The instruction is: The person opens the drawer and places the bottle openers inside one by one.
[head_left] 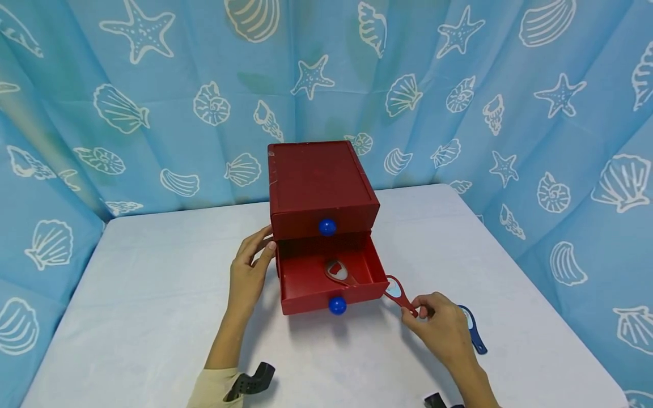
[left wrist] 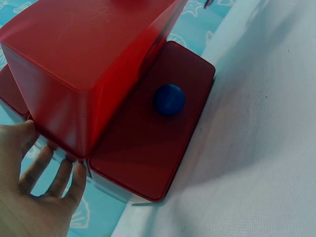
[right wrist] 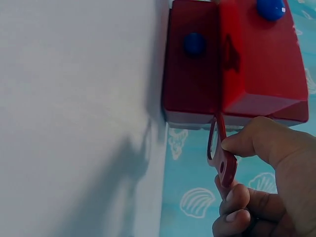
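Soft shadows cross the white tabletop point(head_left: 153, 294); wrist views look dimmer.

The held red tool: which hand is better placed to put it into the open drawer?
Probably the right hand: it pinches the red tool beside the open drawer; the left hand is opposite, at the cabinet.

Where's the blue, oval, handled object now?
In the head view, the blue, oval, handled object lies on the white cloth, just right of the right hand, which partly hides it.

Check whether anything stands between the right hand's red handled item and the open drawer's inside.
The drawer's right wall separates the red handled item from the inside. Nothing visible covers the drawer's front part, where another handled item lies.
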A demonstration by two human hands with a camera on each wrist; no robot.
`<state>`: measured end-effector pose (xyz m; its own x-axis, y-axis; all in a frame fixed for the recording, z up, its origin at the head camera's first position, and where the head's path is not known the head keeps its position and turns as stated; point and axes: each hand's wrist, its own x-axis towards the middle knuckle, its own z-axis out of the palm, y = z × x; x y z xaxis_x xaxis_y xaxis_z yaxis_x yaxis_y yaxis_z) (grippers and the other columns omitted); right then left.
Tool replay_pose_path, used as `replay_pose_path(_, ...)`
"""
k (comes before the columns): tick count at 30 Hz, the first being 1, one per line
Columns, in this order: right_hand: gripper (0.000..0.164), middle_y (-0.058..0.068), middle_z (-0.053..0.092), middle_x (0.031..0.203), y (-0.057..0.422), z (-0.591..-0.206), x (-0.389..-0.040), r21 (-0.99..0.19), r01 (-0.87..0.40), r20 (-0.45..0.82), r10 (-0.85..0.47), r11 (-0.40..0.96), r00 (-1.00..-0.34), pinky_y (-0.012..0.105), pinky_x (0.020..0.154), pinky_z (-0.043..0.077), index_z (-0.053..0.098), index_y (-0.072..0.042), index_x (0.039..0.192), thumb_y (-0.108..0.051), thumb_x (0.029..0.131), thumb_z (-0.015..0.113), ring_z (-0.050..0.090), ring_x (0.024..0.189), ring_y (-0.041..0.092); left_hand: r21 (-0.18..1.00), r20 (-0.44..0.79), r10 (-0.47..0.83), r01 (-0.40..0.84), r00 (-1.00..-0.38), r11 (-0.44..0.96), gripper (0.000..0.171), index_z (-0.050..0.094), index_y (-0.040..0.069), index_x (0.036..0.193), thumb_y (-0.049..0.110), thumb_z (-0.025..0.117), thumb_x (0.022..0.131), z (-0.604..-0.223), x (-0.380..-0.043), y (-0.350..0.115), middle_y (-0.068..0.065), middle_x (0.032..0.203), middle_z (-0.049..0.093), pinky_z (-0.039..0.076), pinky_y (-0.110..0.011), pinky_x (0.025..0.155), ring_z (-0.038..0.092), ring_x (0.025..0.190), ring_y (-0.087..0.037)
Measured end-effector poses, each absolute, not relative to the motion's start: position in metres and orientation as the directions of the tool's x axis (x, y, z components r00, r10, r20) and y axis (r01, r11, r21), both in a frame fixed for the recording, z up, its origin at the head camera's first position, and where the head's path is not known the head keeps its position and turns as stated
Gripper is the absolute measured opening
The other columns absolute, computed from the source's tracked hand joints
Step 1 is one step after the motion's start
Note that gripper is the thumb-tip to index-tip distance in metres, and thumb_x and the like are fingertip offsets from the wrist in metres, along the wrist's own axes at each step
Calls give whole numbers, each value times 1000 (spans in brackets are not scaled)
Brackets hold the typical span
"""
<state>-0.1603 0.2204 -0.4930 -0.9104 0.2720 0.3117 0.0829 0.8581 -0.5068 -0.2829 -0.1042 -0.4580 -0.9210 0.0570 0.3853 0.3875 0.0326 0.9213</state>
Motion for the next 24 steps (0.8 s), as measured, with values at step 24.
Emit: replay_pose_path(24,23,-8,49,66,232,-435,-153,-505,-83,468,192,859,-862,18,45,38,65,-20,77,-25,65,84,44,61,9,923,383,63,385,-921,14,37,53,20,130,20,56,93,-459,-283,-104,2,128,49,49,-25,86,51,113,-15)
